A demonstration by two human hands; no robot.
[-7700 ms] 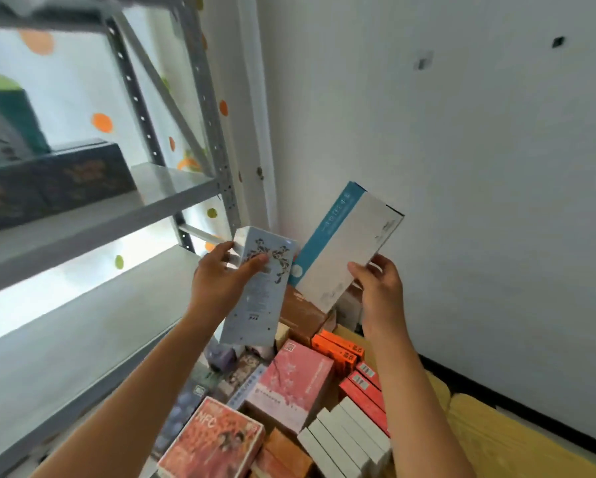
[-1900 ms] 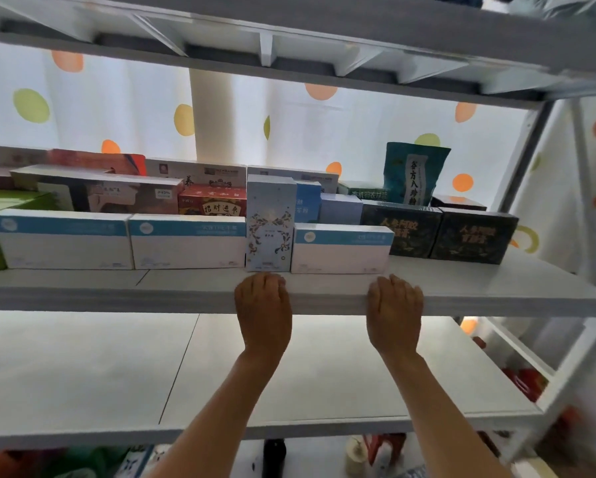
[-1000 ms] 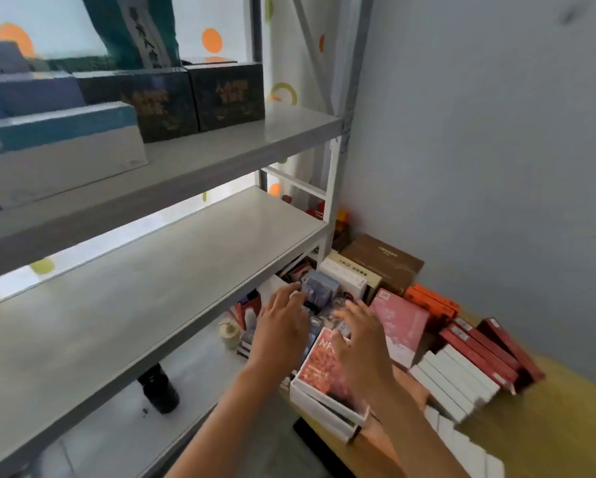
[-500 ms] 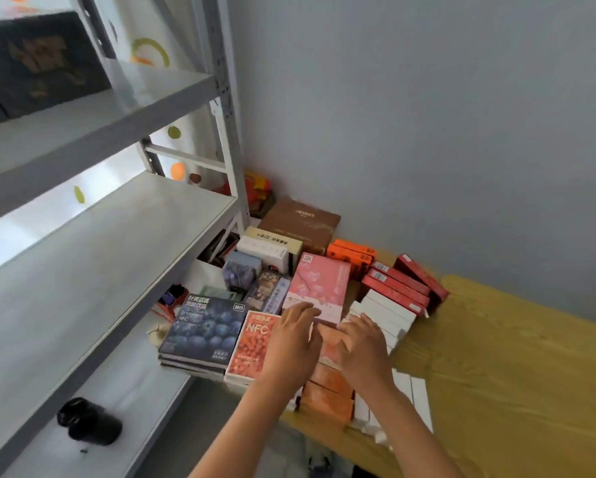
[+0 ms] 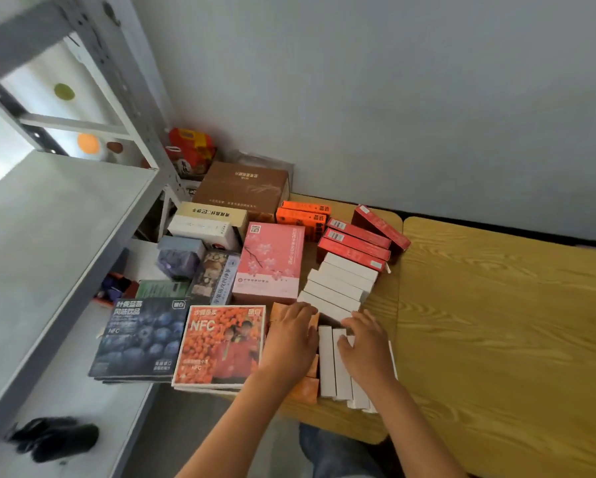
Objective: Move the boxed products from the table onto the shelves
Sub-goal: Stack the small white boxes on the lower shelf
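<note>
A: Both hands are down on the table's (image 5: 496, 339) near edge. The left hand (image 5: 291, 343) lies flat, fingers relaxed, on the orange boxes (image 5: 307, 389). The right hand (image 5: 365, 346) rests with fingers spread on the row of slim white boxes (image 5: 327, 363) standing side by side. Neither has closed on anything yet.

B: How do you rate those white ones as a pickup?

A: Light, stiff cardboard, I'd say. Smooth faces, so a bit slippery. They're narrow and packed touching each other; squeezing several together across the outer long faces looks the sensible hold. Pinch too few and the middle ones could slide out.

B: And everything else waiting?

A: Plenty. The NFC orange-fruit box (image 5: 220, 346) sits just left of the left hand, the blueberry box (image 5: 141, 336) beside it, the pink blossom box (image 5: 269, 262) behind, and red boxes (image 5: 355, 244) further back. Those flat wide ones probably want a grip on opposite edges.

B: Destination?

A: The grey shelf (image 5: 48, 229) on the left, bare where we can see it.
</note>
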